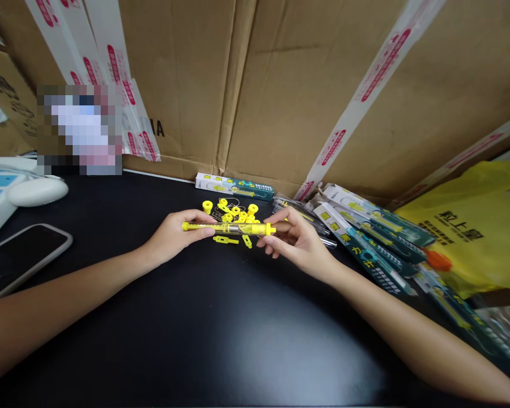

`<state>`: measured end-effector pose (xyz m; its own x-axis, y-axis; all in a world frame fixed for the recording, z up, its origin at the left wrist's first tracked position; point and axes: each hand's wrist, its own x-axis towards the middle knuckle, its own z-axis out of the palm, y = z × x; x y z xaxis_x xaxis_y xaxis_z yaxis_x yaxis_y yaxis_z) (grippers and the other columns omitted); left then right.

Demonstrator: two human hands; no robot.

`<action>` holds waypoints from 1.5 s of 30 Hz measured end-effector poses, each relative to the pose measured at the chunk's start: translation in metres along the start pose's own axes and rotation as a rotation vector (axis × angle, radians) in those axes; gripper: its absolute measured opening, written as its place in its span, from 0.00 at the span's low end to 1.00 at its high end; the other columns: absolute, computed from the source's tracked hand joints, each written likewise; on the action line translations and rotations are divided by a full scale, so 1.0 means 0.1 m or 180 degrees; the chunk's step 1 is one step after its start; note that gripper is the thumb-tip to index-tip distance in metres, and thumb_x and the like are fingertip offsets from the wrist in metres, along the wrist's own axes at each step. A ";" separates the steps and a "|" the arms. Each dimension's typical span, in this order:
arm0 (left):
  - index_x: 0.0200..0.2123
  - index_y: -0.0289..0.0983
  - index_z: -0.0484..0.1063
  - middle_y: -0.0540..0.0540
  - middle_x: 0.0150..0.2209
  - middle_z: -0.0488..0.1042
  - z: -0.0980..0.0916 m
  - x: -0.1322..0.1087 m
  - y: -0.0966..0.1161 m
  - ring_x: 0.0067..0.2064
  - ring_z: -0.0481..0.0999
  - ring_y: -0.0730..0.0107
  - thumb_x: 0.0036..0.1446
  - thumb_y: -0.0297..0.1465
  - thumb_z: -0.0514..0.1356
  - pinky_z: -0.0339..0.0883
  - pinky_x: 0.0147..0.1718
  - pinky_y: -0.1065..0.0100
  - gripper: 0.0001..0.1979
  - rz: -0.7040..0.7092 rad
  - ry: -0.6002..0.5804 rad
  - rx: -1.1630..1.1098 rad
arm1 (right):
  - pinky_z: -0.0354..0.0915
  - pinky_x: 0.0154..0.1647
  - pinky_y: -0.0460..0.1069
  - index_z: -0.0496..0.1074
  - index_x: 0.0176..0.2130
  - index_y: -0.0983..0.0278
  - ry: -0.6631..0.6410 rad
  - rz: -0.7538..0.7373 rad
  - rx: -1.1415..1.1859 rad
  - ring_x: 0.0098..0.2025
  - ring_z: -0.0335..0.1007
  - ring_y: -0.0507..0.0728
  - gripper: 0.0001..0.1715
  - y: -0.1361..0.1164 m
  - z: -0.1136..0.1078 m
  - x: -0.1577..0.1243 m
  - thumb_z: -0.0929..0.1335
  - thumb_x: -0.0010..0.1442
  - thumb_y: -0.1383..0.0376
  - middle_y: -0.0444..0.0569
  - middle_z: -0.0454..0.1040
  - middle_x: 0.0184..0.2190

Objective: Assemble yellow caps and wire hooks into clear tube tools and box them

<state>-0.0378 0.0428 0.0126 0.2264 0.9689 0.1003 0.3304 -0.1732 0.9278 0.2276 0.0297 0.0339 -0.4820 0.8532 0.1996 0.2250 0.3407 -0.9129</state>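
Tube (232,228) of clear, glossy plastic, slim and straight, with yellow ends, is held level over the smooth black table (221,328), by a scatter of small moulded yellow parts (238,213), some spool-shaped, some flat; the left hand (181,231) pinches it near one end between thumb and fingers, while the right hand's (295,238) thumb and fingers stand narrow around the yellow cap (269,229) opposite

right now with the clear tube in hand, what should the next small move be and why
Probably press the yellow cap gently with the right hand to check its seating: the left hand steadies the tube near its other end, the right hand is already at the cap, and the picture doesn't show whether it is fully seated.
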 end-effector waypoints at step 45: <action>0.40 0.36 0.75 0.52 0.25 0.70 0.00 0.02 -0.06 0.21 0.58 0.80 0.50 0.43 0.64 0.51 0.17 0.75 0.19 -0.0163 0.0057 -0.0234 | 0.60 0.36 0.53 0.69 0.37 0.65 -0.0010 -0.0888 -0.3807 0.38 0.62 0.61 0.06 0.34 -0.06 0.24 0.67 0.61 0.63 0.54 0.71 0.37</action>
<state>-0.0389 0.0455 0.0072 0.1943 0.9792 0.0580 0.2726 -0.1107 0.9557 0.2291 0.0641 0.0101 -0.6396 0.6926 0.3335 0.7481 0.6607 0.0628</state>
